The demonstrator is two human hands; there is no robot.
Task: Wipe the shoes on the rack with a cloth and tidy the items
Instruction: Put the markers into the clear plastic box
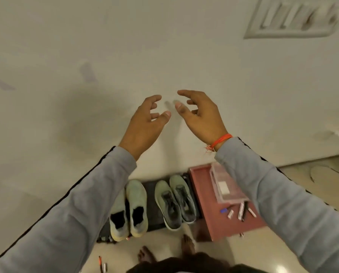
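Observation:
My left hand (147, 119) and my right hand (200, 113) are raised in front of a pale wall, fingers loosely curled, holding nothing. Far below them a low black rack (150, 201) stands against the wall. On it sit a pale slip-on pair (129, 209) at the left and a grey-green laced pair (174, 200) at the right. No cloth is visible.
A pink stool (219, 223) beside the rack carries a clear plastic box (225, 186) and several markers (241, 210). More pens (102, 264) lie on the floor at lower left. My bare feet (164, 251) stand before the rack. A switch panel (300, 16) is on the wall, upper right.

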